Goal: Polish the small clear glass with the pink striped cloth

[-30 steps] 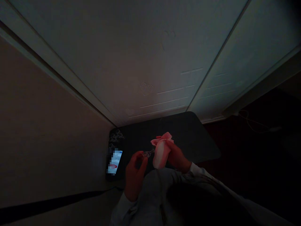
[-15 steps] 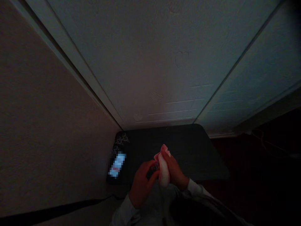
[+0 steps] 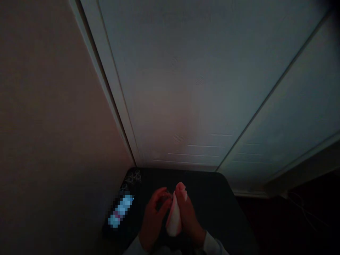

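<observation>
- Here on my head view, low in a dim scene, both bare hands work close together above a dark, flat surface with rounded corners [image 3: 212,205].
- The right hand [image 3: 190,221] has its fingers wrapped around a soft pink-and-white cloth [image 3: 174,223], thumb lying along the upper part.
- That cloth sits between the two hands, its crumpled pink top poking up past the thumb and its paler, rounded end hanging lower, over the near part of the surface.
- Over to the left hand [image 3: 152,221]: thumb and forefinger curl toward each other, pinching a small clear piece [image 3: 168,194] right beside the cloth; I can't make out its shape in this gloom.
- Whether piece and cloth touch, I cannot tell.
- Left side of the surface now: a phone with a glowing, pixelated screen [image 3: 120,210] lies at a slant.
- Just beyond it, a few small clear objects [image 3: 133,176] cluster near the far left corner.
- Pale sleeves [image 3: 214,244] show at both wrists.
- Behind, I get a pale panelled wall [image 3: 186,106] with raised lines, and a thin light cable [image 3: 300,203] low on the right.
</observation>
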### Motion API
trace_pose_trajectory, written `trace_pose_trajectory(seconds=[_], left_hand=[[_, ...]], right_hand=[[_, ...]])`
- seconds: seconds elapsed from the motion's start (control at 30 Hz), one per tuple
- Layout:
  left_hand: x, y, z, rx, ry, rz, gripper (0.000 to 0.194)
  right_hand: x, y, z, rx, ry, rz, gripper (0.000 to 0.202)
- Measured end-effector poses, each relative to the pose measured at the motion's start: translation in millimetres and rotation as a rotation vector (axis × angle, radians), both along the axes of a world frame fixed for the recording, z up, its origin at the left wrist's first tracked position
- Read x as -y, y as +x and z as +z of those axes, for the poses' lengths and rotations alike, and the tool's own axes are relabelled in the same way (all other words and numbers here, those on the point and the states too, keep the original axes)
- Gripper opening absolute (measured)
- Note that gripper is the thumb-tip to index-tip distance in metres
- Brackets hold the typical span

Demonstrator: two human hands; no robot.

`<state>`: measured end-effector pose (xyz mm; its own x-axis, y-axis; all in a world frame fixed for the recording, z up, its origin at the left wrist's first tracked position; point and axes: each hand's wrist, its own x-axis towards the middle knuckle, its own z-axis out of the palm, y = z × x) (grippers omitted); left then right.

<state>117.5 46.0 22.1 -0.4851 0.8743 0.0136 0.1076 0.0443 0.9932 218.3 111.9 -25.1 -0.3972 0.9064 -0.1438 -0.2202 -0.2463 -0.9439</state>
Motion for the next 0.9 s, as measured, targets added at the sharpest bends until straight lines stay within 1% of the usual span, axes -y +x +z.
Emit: trace_pose_trajectory(seconds=[0.07, 0.1, 0.2, 0.3, 0.37, 0.47, 0.53, 0.6, 0.67, 0.73, 0.8, 0.83, 0.9], left_hand=[[-4.9, 3.1, 8.1, 0.075, 0.021, 0.01, 0.031], [-7.1, 4.4, 11.8, 0.102, 0.028, 0.014, 0.03], [-13.3, 6.2, 20.1, 0.166, 0.045, 0.011, 0.026], [-20.0, 4.3, 25.5, 0.203, 0.073, -0.007, 0.024], [-24.2, 2.4, 28.8, 0.211, 0.084, -0.01, 0.026], [-28.2, 2.9, 32.0, 0.266, 0.078, -0.005, 0.033], [-29.2, 6.1, 30.7, 0.329, 0.092, -0.014, 0.04], [-30.4, 10.1, 26.3, 0.391, 0.129, -0.043, 0.048], [-33.4, 12.5, 22.0, 0.447, 0.155, -0.104, 0.057], [-38.9, 11.6, 22.1, 0.431, 0.149, -0.133, 0.064], [-46.0, 7.9, 29.1, 0.368, 0.152, -0.093, 0.058], [-49.6, 5.6, 34.9, 0.326, 0.163, -0.069, 0.05], [-56.0, 2.0, 48.8, 0.262, 0.183, -0.075, 0.041]], right_hand=[[-2.8, -2.2, 6.2, -0.027, -0.065, -0.104, 0.046], [-3.5, -3.4, 9.4, -0.043, -0.088, -0.116, 0.048], [-1.7, -7.6, 18.5, -0.119, -0.137, -0.085, 0.049], [5.2, -11.0, 25.0, -0.218, -0.178, -0.063, 0.044], [10.3, -11.8, 28.7, -0.228, -0.177, -0.047, 0.043], [13.5, -9.3, 35.9, -0.194, -0.183, -0.019, 0.048], [10.4, -5.6, 41.6, -0.18, -0.163, -0.024, 0.048], [3.1, -2.0, 46.8, -0.17, -0.104, -0.058, 0.047], [-6.2, -1.0, 51.3, -0.183, -0.04, -0.145, 0.044], [-14.6, -4.0, 56.4, -0.206, 0.006, -0.174, 0.043], [-19.8, -11.5, 63.7, -0.246, 0.02, -0.151, 0.043], [-20.9, -16.7, 68.6, -0.268, 0.037, -0.145, 0.043], [-20.8, -28.3, 80.0, -0.306, 0.1, -0.146, 0.043]])
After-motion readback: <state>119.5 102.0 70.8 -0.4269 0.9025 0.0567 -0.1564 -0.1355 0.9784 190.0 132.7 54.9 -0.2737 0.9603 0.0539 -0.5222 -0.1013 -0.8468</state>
